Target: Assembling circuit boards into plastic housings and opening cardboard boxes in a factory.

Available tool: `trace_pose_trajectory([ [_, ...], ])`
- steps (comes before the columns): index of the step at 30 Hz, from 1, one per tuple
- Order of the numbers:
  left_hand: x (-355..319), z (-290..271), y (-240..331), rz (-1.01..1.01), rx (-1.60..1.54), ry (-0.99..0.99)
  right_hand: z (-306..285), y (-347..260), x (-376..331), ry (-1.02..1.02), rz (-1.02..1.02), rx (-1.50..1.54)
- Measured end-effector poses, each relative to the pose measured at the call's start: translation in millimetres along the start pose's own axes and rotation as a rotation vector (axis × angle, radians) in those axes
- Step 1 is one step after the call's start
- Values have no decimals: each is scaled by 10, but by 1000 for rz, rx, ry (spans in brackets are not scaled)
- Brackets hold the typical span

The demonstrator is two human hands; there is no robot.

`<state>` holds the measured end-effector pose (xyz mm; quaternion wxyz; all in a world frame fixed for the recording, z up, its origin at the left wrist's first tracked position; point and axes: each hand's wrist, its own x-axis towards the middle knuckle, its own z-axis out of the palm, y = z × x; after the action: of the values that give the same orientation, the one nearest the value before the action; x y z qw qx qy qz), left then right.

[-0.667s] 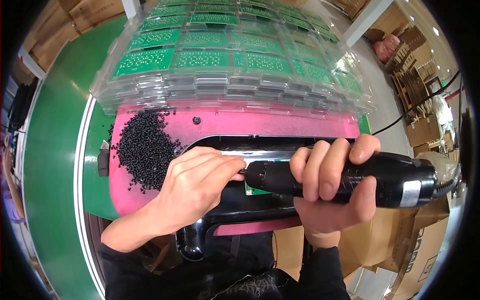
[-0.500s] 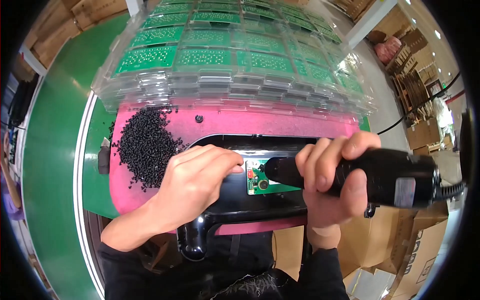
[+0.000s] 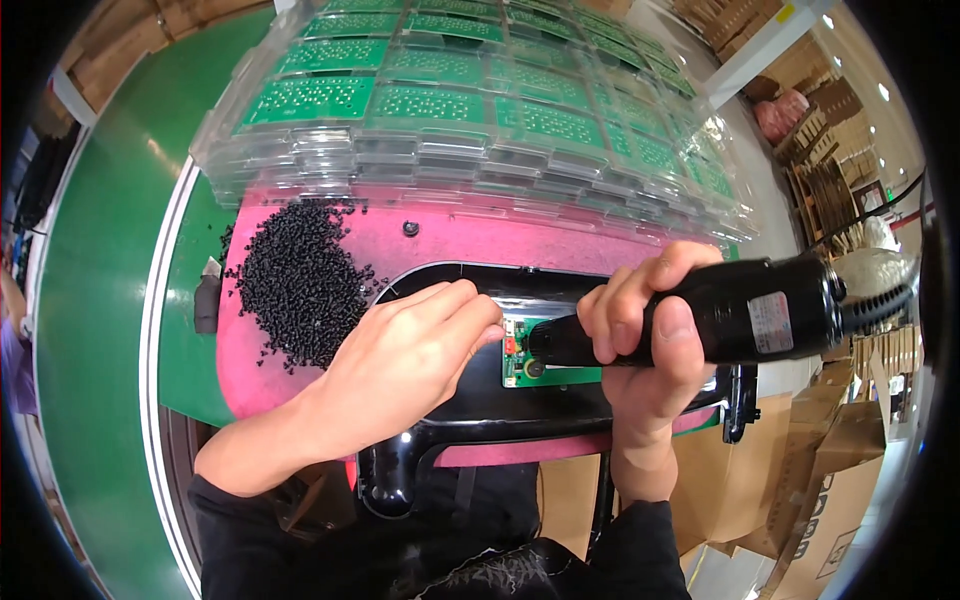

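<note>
Right hand (image 3: 642, 388) wrapped round corded black cylindrical power tool (image 3: 735, 312), nose over green rectangular circuit board (image 3: 560, 378); board sits inside glossy black plastic housing (image 3: 530, 408) on pink worktop (image 3: 480, 230); left hand (image 3: 415, 345) curled beside board's left edge, can't tell if holding anything; small black parts (image 3: 300, 285) heaped left.

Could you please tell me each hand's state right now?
Left hand: partly curled; whether it holds anything cannot be told.
Right hand: closed around a black handheld tool.
</note>
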<state>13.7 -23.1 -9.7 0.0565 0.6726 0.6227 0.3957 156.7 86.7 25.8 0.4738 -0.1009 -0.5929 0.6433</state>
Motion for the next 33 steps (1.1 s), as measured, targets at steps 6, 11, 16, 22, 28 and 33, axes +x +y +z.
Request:
trace_pose_trajectory([
  [6, -41, -23, -36, 5, -78, -74, -34, -96, -34, -79, -62, 156],
  [11, -24, -56, -20, 7, -76, -134, -44, -194, -46, -101, -157, 331],
  [16, -43, -15, -45, 0, -213, -80, -70, -203, -61, -114, -202, 388],
  [22, 0, -19, -20, 1, -230, -44, -41, -216, -79, -77, -214, 339],
  [28, 10, -33, -53, 8, -329, -55, -62, -157, -82, -121, -240, 346],
  [33, 28, -27, -18, -44, -360, -82, -169, -130, -98, -166, -356, 449],
])
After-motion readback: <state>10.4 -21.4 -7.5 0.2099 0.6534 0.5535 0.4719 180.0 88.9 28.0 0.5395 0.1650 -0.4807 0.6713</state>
